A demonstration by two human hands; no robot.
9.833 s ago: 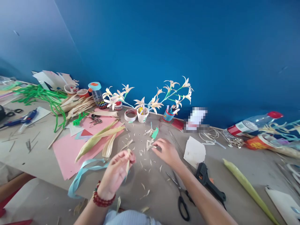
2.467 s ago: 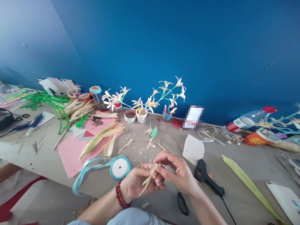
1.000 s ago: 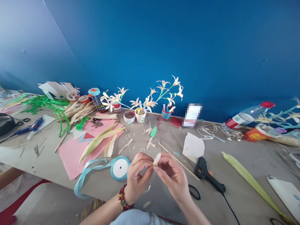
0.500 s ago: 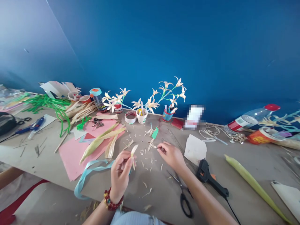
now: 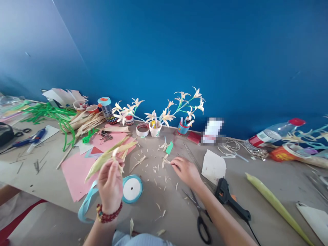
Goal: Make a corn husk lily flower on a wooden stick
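Observation:
My left hand [image 5: 110,184] is closed in a pinch on a pale husk petal [image 5: 115,152], held up over the pink paper and green-yellow husks [image 5: 100,166]. On the table, my right hand [image 5: 186,172] is closed, thumb and fingertips together at the end of a small pale husk piece [image 5: 164,161]. A green scrap [image 5: 169,148] and another husk cluster [image 5: 162,146] lie just beyond it. Beside my left wrist is a spool of light-blue ribbon [image 5: 132,189], its loose ribbon [image 5: 87,205] trailing left. Black-handled scissors [image 5: 202,223] rest below my right forearm.
A black glue gun [image 5: 229,197] and a long green husk [image 5: 276,205] lie to the right. Husk flowers [image 5: 166,116] stand in a white cup [image 5: 154,130] near the blue wall. Green stems [image 5: 55,112] and a blue glue gun [image 5: 32,139] are at left. Husk scraps litter the middle.
My left hand has moved left with the husk petal, uncovering the ribbon spool. My right hand stays almost where it was, at the small husk piece.

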